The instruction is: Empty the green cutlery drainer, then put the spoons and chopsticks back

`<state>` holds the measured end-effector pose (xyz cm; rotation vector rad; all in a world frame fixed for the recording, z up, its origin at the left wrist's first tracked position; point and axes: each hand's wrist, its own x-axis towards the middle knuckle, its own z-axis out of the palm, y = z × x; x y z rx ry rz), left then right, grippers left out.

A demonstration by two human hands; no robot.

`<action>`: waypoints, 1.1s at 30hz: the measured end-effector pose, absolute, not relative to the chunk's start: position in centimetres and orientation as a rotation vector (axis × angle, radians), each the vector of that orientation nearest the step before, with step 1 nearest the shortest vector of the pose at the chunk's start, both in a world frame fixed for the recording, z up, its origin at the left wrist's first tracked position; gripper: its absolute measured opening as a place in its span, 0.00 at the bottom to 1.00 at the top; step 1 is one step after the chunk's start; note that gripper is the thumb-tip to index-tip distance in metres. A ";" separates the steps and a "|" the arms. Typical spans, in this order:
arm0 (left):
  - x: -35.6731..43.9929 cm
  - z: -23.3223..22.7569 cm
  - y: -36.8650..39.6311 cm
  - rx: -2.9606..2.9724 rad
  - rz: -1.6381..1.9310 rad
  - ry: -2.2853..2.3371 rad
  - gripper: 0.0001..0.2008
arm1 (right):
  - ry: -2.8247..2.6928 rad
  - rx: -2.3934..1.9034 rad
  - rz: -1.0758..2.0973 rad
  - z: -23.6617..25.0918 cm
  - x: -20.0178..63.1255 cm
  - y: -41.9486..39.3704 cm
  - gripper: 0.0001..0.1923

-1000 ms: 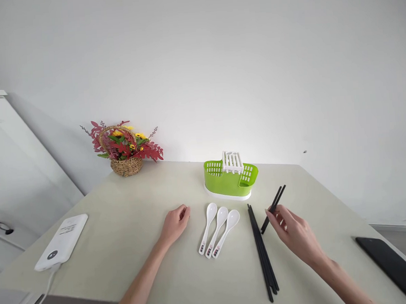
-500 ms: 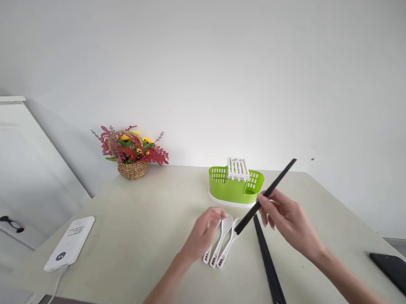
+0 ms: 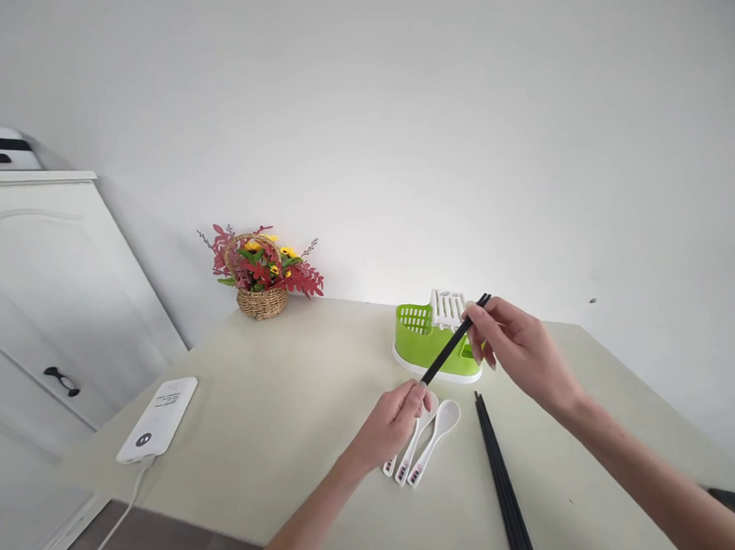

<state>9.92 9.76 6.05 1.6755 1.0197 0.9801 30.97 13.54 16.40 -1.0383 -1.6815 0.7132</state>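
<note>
Black chopsticks [image 3: 454,344] were pinched in my right hand [image 3: 514,351]; my left hand [image 3: 392,423] curled loosely over white spoons [image 3: 428,439], their handle labels unreadable.

Spoon bowls [image 3: 426,407] hidden — chopsticks [image 3: 503,482] cropped.

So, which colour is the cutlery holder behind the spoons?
The cutlery holder is bright green with a white base and white insert, seen in the head view.

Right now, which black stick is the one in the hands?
Find the green holder on the pale table. Just in front of it slants a black chopstick, raised between the right hand and left hand. The other chopsticks lie flat.
</note>
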 end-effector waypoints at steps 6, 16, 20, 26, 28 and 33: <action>6.8 1.1 14.6 1.550 1.093 1.159 0.31 | -1.618 -1.090 0.472 19.2 31.8 18.0 0.26; 4.1 -2.7 17.3 1.459 1.218 1.391 0.29 | -1.715 -1.284 0.216 17.8 31.4 28.3 0.27; 4.7 -2.5 16.7 1.586 1.117 1.433 0.29 | -1.877 -1.374 0.224 15.4 30.4 31.5 0.26; 5.0 -2.7 16.7 1.605 1.062 1.473 0.29 | -2.063 -1.563 0.265 13.4 29.7 34.8 0.30; 5.0 -2.8 16.8 1.609 1.049 1.486 0.29 | -2.065 -1.618 0.286 12.9 29.8 35.5 0.30; 5.1 -2.7 16.8 1.611 1.050 1.488 0.28 | -2.035 -1.699 0.161 11.7 30.4 36.0 0.28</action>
